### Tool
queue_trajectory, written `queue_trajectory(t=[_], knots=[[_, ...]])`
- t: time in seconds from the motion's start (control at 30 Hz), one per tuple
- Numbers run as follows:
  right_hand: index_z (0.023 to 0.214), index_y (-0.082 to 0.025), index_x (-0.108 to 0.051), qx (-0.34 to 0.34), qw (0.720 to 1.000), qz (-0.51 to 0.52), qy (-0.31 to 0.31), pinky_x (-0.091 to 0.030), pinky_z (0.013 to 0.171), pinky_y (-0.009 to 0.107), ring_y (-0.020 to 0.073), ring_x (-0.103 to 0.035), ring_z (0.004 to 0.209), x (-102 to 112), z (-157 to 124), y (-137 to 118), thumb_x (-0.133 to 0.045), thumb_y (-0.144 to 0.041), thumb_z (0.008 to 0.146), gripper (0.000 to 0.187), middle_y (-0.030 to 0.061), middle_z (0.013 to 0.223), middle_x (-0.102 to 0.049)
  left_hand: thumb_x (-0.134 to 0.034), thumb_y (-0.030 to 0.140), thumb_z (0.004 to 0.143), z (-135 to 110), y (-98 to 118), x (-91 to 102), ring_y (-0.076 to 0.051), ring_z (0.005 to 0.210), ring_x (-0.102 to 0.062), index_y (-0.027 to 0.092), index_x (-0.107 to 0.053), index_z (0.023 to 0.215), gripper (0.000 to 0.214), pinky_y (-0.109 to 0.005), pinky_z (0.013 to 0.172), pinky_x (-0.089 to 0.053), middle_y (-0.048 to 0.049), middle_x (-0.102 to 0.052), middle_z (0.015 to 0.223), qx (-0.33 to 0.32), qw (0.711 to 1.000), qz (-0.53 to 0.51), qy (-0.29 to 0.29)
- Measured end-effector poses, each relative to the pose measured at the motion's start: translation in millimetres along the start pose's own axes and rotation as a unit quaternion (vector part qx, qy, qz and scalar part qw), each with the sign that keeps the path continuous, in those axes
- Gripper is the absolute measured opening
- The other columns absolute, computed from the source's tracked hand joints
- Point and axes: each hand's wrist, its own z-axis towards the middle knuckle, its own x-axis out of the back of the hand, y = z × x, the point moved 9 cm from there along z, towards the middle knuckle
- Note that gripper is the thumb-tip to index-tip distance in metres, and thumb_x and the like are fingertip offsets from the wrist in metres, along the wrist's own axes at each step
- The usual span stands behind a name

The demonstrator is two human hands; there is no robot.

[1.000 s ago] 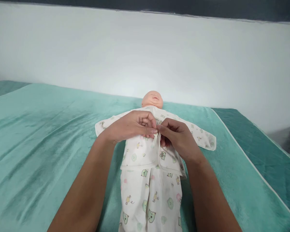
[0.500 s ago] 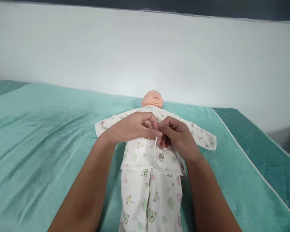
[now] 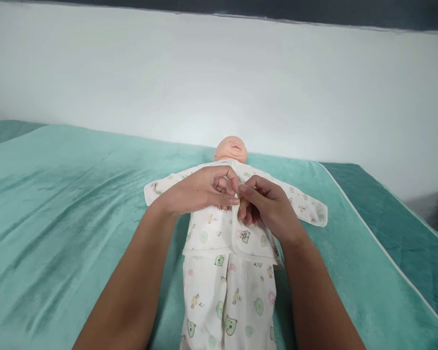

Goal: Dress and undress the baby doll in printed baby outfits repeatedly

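A baby doll (image 3: 230, 148) lies on its back, head away from me, arms spread to both sides. It wears a white printed jacket (image 3: 212, 233) and matching trousers (image 3: 237, 301). Over the doll's chest, my left hand (image 3: 213, 187) pinches the jacket's front edge between thumb and forefinger. Close beside it, my right hand (image 3: 264, 201) is closed on the same front edge, its fingertips nearly meeting those of the left. Whatever fastener may lie between the fingertips is hidden. Below my hands, the right front panel overlaps the middle of the jacket.
A light green sheet (image 3: 76, 209) lies under the doll, with wrinkles on the left. Darker green padded bedding (image 3: 390, 218) shows past its white-edged border on the right. A white wall (image 3: 219, 73) rises behind, with a dark band on top.
My left fingertips have shifted slightly to the left and apart from the right thumb. A bit of white cloth edge now shows between the hands. The doll lies as before.
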Motion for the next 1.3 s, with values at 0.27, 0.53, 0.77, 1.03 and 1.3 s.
queue_trajectory(t=[0.27,0.53,0.77,1.03,1.3], knots=[[0.076,-0.022,-0.049,0.007,1.0,0.0,-0.007,-0.036,0.04,0.02,0.0101,-0.055,0.043,-0.3,-0.4,0.0,-0.06,-0.046,0.095,0.033,-0.003,0.056,-0.066,-0.076,0.024,0.076,-0.3,-3.2,-0.3,-0.011,0.067,-0.06,0.02,-0.058,0.086,0.021,-0.026,0.064,-0.049,0.0029,-0.06,0.072,0.009,1.0,-0.017,-0.007],[0.075,-0.022,-0.05,0.004,1.0,0.012,-0.003,-0.036,0.039,0.019,0.01,-0.055,0.042,0.4,0.2,0.2,-0.065,-0.045,0.093,0.033,-0.0031,0.055,-0.065,-0.079,0.024,0.075,0.8,-6.2,1.4,-0.009,0.065,-0.058,0.019,-0.058,0.087,0.024,-0.025,0.063,-0.049,0.0031,-0.06,0.075,0.007,1.0,-0.023,-0.005],[0.079,-0.021,-0.055,0.007,1.0,0.01,-0.026,-0.038,0.041,0.019,0.0095,-0.056,0.043,-0.1,-0.8,0.4,-0.069,-0.043,0.091,0.028,-0.0022,0.057,-0.067,-0.076,0.019,0.077,-1.6,-6.7,0.5,-0.008,0.068,-0.058,0.019,-0.06,0.09,0.021,-0.022,0.064,-0.047,0.0037,-0.061,0.076,0.017,0.999,-0.021,-0.024],[0.093,-0.022,-0.058,-0.013,0.997,0.022,-0.075,-0.043,0.045,0.019,0.0097,-0.059,0.049,-2.1,-1.7,5.2,-0.073,-0.035,0.088,0.02,-0.0023,0.063,-0.07,-0.07,0.012,0.077,-2.5,-5.3,-0.4,-0.008,0.067,-0.056,0.02,-0.06,0.09,0.018,-0.022,0.061,-0.044,0.0041,-0.06,0.075,0.037,0.999,0.006,-0.027],[0.094,-0.022,-0.057,-0.009,0.996,0.018,-0.086,-0.043,0.047,0.019,0.0089,-0.059,0.051,-2.5,-1.7,6.9,-0.067,-0.032,0.093,0.014,-0.0026,0.063,-0.069,-0.076,0.025,0.077,-3.1,-9.7,-2.2,-0.009,0.06,-0.054,0.021,-0.058,0.085,0.02,-0.021,0.053,-0.041,0.0053,-0.057,0.065,0.073,0.995,0.052,-0.033]])
